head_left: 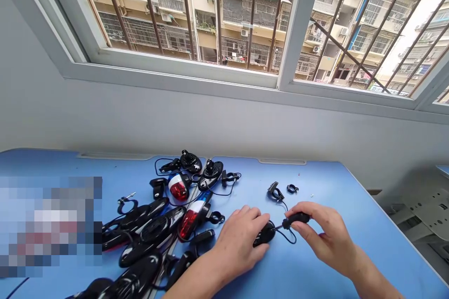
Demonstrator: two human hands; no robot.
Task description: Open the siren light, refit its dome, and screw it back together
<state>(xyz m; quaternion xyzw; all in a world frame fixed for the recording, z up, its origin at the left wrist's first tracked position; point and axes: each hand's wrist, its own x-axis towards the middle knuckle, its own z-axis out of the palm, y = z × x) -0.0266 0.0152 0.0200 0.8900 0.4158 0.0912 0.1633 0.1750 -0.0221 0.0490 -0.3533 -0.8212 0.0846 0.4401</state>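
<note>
My left hand [242,238] is closed over a black bike horn [265,233] on the blue table, covering most of it. In my right hand [324,238], thumb and fingers pinch the black handle of a screwdriver [298,217]. Its short metal shaft points left and meets the end of the horn; the exact contact is too small to make out. A thin black cable loops below the shaft. Another stretch of cable runs up to a black handlebar clamp with a button [275,191]. Beside that lies a small black ring clamp [292,188].
Several black bike horns [154,229] with cables are heaped on the left, some with red, white and blue lamps [191,215]. Tiny bits [312,195] lie at the right. A wall and barred window [189,60] stand behind the table [336,196]. A blurred patch hides the far left.
</note>
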